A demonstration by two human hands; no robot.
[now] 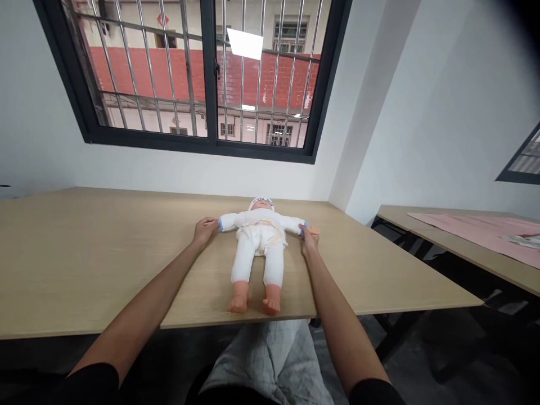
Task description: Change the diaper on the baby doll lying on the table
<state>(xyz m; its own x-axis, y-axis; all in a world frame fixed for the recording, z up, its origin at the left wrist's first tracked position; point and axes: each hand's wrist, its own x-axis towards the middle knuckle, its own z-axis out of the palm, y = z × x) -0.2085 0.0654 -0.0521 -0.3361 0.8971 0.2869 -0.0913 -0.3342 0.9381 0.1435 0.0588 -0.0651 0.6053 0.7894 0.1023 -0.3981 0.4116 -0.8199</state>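
On its back on the wooden table (139, 247) lies a baby doll (260, 230) in white clothes and a patterned white cap, arms spread to both sides and bare feet toward me. My left hand (206, 232) is closed round the end of the doll's arm at the left, beside its blue cuff. My right hand (310, 239) grips the blue cuff of the arm at the right, with the doll's small hand sticking out past my fingers. The doll's legs lie straight and slightly apart near the table's front edge.
Behind the table stand a white wall and a dark-framed window (211, 145) with metal bars. At the right is a second table (459, 239) with a pink cloth (476, 229) on it. A gap separates the two tables.
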